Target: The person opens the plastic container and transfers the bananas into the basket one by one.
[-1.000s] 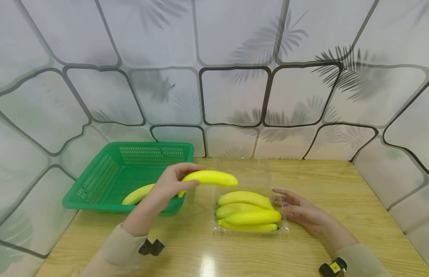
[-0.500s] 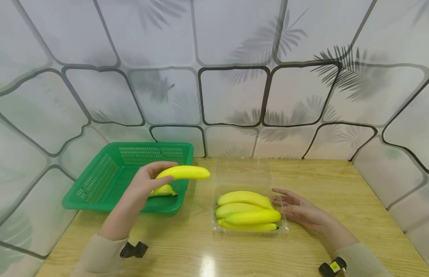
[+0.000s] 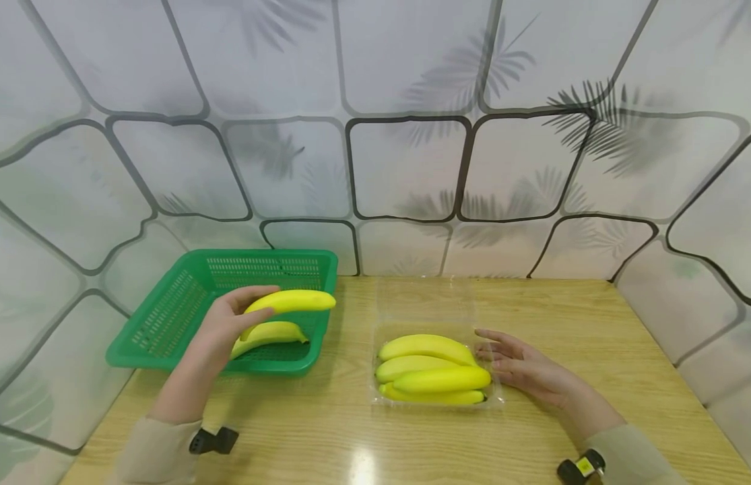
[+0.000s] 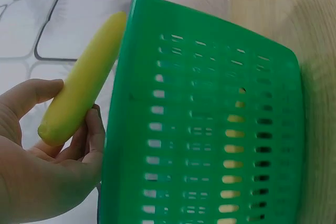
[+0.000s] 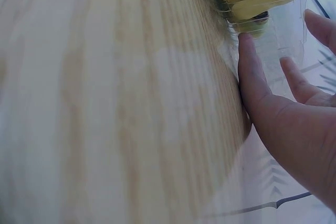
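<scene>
My left hand (image 3: 220, 330) pinches a yellow banana (image 3: 293, 301) between thumb and fingers, above the green basket (image 3: 117, 357). In the left wrist view the same banana (image 4: 84, 80) stands slanted beside the basket's slotted wall (image 4: 210, 93). Another banana (image 3: 272, 332) lies inside the basket, partly hidden by the hand. A clear plastic box (image 3: 378, 399) with its lid (image 3: 423, 296) laid back holds several bananas (image 3: 432, 380). At the box's right side my right hand (image 3: 533, 374) rests with fingers extended; in the right wrist view its thumb (image 5: 252, 69) touches the box's edge.
Everything stands on a wooden table (image 3: 314, 431). A patterned wall (image 3: 411, 168) rises directly behind the basket and the box, and side walls close off left and right. The basket's rim stands up between its inside and the box.
My left hand has carried the banana leftward, away from the box side and over the basket, uncovering more of the banana lying there. The right hand and the box stay in place.
</scene>
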A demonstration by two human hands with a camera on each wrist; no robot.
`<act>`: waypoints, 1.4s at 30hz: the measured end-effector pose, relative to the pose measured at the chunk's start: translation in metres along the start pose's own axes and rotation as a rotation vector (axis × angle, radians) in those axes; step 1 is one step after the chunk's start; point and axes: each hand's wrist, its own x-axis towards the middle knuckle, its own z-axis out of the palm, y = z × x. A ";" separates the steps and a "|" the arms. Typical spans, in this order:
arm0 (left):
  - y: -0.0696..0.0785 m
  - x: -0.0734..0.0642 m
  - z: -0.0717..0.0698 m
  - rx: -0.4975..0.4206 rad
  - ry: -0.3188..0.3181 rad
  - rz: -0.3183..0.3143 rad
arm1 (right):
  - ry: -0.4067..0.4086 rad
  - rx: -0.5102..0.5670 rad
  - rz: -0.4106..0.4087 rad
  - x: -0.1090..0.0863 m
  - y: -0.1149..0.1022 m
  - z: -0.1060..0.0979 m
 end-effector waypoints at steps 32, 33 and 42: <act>-0.035 0.009 -0.032 0.105 0.070 -0.100 | 0.018 -0.014 0.002 -0.001 0.000 0.000; -0.035 0.010 -0.033 0.112 0.072 -0.104 | 0.019 -0.011 0.003 -0.001 -0.001 0.000; -0.041 0.016 -0.035 0.172 0.076 -0.123 | 0.014 0.004 -0.006 -0.001 -0.001 0.000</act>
